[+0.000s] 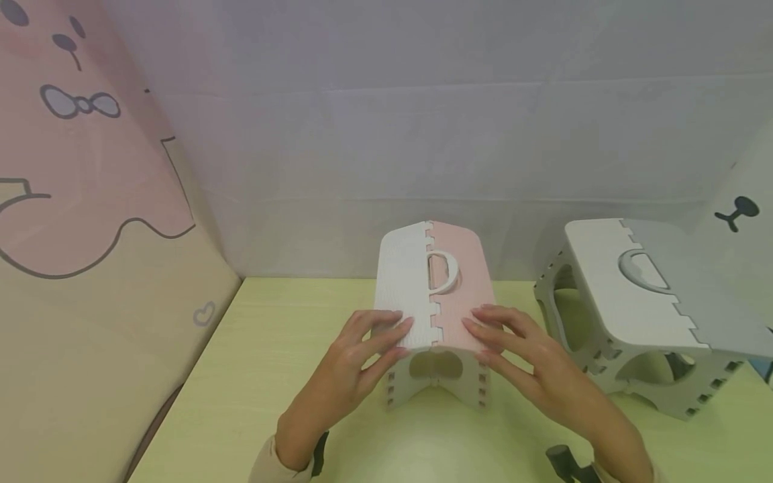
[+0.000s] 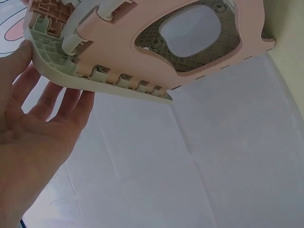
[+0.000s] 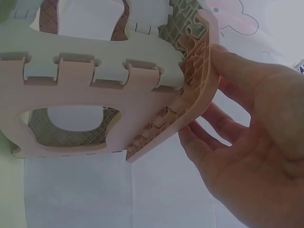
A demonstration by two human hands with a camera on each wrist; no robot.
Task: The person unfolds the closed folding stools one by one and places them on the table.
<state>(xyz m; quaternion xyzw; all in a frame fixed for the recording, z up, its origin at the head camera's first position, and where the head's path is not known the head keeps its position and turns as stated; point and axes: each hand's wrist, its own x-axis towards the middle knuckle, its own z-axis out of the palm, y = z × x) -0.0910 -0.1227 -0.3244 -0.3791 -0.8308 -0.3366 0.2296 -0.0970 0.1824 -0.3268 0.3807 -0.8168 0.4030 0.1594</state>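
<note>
A folding step stool (image 1: 403,268) stands in the middle of the table, its top half white and half pink, with a toothed seam and a white carry handle (image 1: 449,274). My left hand (image 1: 362,359) holds the near corner of the white half, fingertips on top and thumb at the front edge. Opposite it, my right hand (image 1: 528,352) grips the near corner of the pink half. Pink leg panels (image 2: 190,71) and the ribbed underside show in the left wrist view. In the right wrist view, the thumb and fingers lie along the pink rim (image 3: 209,90).
A second folding stool (image 1: 640,302), white and grey, stands upright to the right, close to my right forearm. Pale cloth (image 1: 386,147) hangs behind the light yellow table (image 1: 253,376). A pink and beige printed panel (image 1: 84,322) borders the left side.
</note>
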